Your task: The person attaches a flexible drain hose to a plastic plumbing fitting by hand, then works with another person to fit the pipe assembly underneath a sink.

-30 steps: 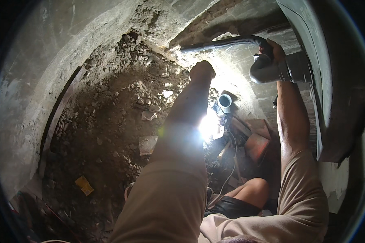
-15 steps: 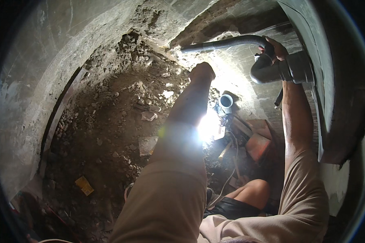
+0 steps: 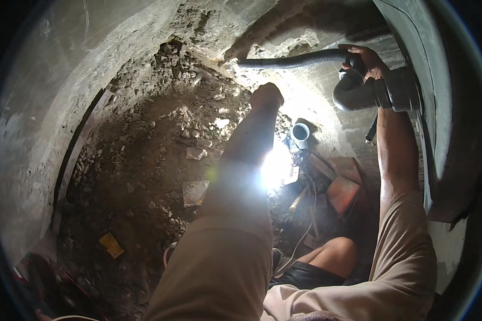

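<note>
A dark corrugated hose (image 3: pixel 316 58) runs along the wall from a hole at the upper middle to the upper right. There my right hand (image 3: pixel 372 62) is wrapped round its end, just above a grey elbow pipe (image 3: pixel 353 94) that joins a wider fitting (image 3: pixel 404 90). My left hand (image 3: pixel 266 95) is closed, held out over the rubble below the hose and apart from it. Whatever its fingers may hold is hidden. Nearer me, an open grey pipe end (image 3: pixel 300 131) stands up from the ground beside a glaring work lamp (image 3: pixel 276 168).
A rough concrete wall (image 3: pixel 53 112) curves round a floor of dirt and broken stones (image 3: pixel 144 150). An orange-red object (image 3: pixel 341 193), a thin cable (image 3: pixel 311 214) and a yellow packet (image 3: pixel 111 244) lie about. A large grey curved body (image 3: pixel 455 134) fills the right side.
The hose has straightened; the curve near its right end is flatter. My right hand has shifted slightly to the right at the hose end. My left hand has hardly moved.
</note>
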A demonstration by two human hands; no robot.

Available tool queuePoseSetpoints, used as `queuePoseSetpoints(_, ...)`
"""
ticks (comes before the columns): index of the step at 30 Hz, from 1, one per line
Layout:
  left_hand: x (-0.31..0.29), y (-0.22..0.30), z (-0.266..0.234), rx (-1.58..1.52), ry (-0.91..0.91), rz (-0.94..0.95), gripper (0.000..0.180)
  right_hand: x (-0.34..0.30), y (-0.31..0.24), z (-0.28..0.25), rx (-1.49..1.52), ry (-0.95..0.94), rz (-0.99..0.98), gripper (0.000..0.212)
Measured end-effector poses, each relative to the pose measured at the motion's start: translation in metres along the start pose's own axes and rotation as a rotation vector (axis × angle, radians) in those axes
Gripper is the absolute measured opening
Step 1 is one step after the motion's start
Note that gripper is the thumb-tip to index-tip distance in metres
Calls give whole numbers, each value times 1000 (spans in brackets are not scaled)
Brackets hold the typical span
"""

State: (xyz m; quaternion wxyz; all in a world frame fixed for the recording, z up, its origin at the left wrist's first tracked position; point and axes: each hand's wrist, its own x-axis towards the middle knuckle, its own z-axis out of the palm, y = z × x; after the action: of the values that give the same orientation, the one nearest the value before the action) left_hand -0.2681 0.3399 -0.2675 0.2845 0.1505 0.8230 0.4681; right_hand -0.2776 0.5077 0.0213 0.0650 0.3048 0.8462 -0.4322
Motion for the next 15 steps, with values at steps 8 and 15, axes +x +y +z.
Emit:
queuePoseSetpoints(8, -11, -4, 3, 47, 11, -29, 34, -15, 24, 13, 342, -8, 158, 44)
queuePoseSetpoints(15, -23, 26, -9, -1, 4, -51, 32, 0, 42, -38, 428, -224, -120, 47)
